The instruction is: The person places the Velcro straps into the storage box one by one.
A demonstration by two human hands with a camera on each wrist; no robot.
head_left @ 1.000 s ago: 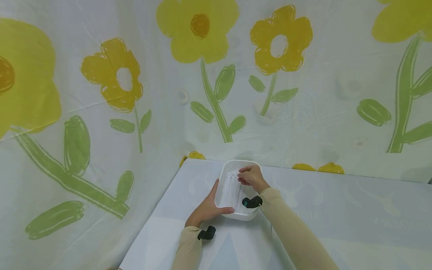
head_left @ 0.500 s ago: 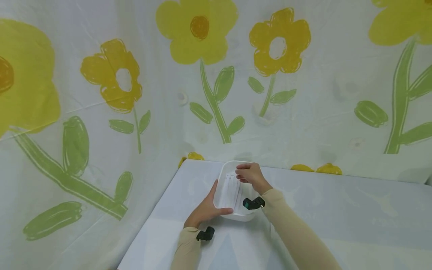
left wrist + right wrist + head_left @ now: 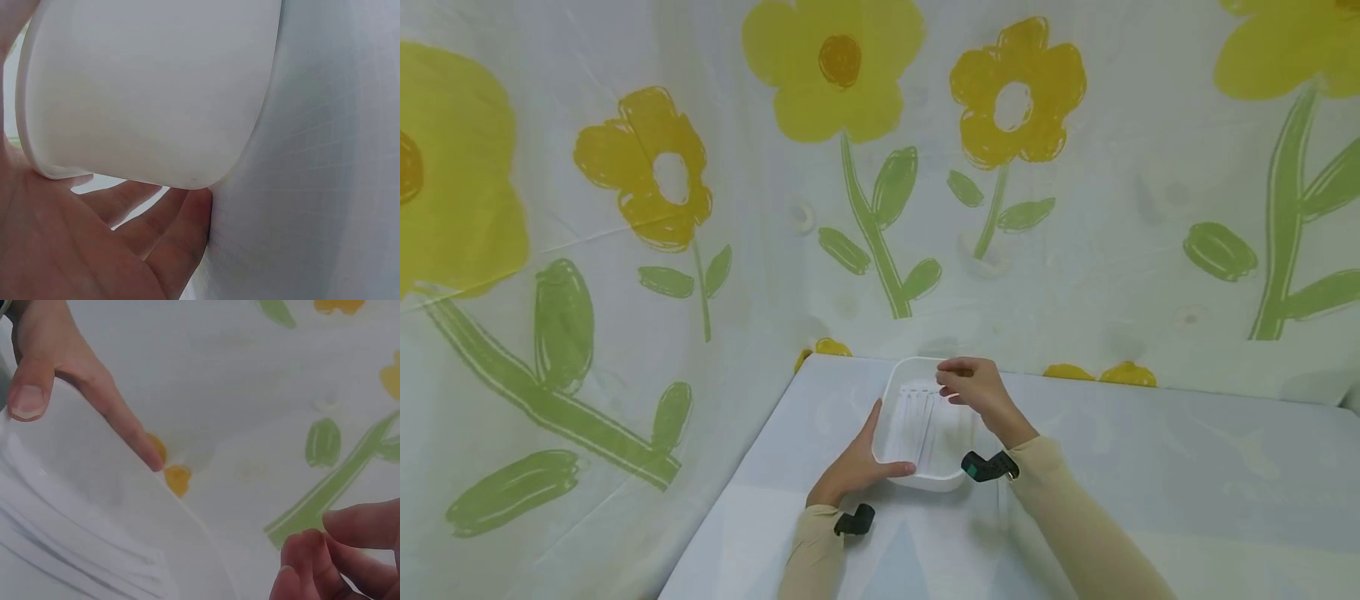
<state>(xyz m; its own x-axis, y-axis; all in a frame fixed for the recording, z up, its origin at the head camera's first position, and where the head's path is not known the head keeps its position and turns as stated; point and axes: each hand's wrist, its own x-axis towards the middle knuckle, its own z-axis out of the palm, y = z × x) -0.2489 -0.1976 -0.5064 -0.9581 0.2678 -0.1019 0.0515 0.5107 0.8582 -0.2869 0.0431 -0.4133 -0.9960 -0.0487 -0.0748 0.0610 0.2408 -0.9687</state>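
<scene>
A white rounded box (image 3: 942,482) stands on the table, its inside visible in the head view. Several thin white sticks (image 3: 925,427) lie lengthwise in it; their exact kind cannot be made out. My left hand (image 3: 853,468) holds the near left corner, thumb over the rim and fingers along the outer wall. In the left wrist view, the palm (image 3: 56,240) sits against the box's rim. Above the box's far right side is my right hand (image 3: 987,393), fingers loosely bent. Its thumb and fingertips (image 3: 303,550) come close together in the right wrist view, with nothing visible between them.
The white table (image 3: 1105,467) extends to the right of the box. A thin pale strip (image 3: 1002,507) shows on it near my right forearm. Behind and to the left hangs a curtain (image 3: 1090,275) printed with yellow flowers. Each wrist carries a small black camera (image 3: 855,520).
My right hand has shifted right and drawn back slightly from over the sticks, uncovering more of the box's inside. The left hand and the box keep their place.
</scene>
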